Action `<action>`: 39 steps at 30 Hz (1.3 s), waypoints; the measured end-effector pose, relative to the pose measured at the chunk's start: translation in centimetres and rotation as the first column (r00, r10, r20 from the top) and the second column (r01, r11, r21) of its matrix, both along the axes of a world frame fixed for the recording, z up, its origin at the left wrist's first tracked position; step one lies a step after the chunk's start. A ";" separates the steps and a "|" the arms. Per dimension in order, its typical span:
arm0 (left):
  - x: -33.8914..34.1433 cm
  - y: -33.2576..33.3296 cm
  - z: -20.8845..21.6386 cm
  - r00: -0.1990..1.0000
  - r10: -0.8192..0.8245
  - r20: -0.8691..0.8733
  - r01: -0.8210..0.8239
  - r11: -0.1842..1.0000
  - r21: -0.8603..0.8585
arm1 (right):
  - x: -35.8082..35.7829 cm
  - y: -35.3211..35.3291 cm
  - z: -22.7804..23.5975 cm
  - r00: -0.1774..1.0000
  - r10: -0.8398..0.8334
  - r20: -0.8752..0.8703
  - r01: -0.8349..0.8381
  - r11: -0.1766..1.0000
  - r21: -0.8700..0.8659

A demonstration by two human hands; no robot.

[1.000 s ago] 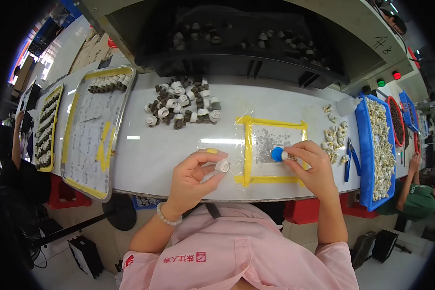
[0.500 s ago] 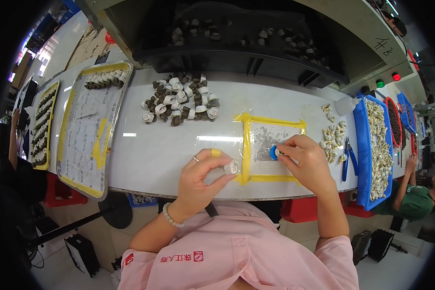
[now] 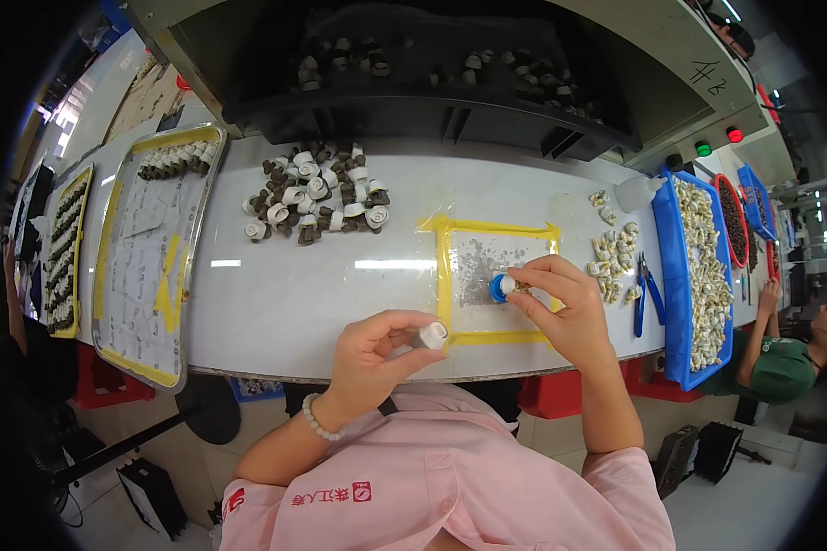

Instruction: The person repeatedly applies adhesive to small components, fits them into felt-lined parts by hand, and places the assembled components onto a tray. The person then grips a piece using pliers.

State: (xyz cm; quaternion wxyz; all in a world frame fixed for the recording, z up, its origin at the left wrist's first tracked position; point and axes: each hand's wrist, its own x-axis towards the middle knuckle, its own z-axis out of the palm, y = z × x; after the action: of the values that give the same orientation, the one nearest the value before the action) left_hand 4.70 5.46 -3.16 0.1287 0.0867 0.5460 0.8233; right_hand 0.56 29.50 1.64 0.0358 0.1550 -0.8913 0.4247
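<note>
Left to right: a metal tray (image 3: 147,266) is lying at my far left, with a heap of small spools (image 3: 314,195) behind. My left hand (image 3: 369,354) is pinching a small white cylinder (image 3: 431,334) at the bench edge, where a loose grip could drop it. My right hand (image 3: 560,308) is gripping a blue cap (image 3: 500,287) over the taped square (image 3: 496,275), likely to skid aside.

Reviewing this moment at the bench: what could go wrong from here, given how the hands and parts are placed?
1. The left hand pinches a small white cylindrical part right at the table edge; a slip could send it to the floor.
2. The right hand works a blue-capped piece on the yellow-taped square, close to the loose cream parts and blue pliers; a sideways wrist move might scatter them.
</note>
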 end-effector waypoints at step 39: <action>-0.3 1.0 0.1 0.973 -0.067 0.219 0.044 0.993 0.108 | 1.8 -2.5 -0.9 0.897 0.292 0.333 -0.123 0.887 -0.444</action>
State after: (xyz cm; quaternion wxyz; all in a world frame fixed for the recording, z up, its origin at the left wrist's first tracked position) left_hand 4.35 6.48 -3.04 0.2072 0.0155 0.4828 0.8507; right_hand 2.31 26.96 0.79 -0.1575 0.1524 -0.7481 0.6264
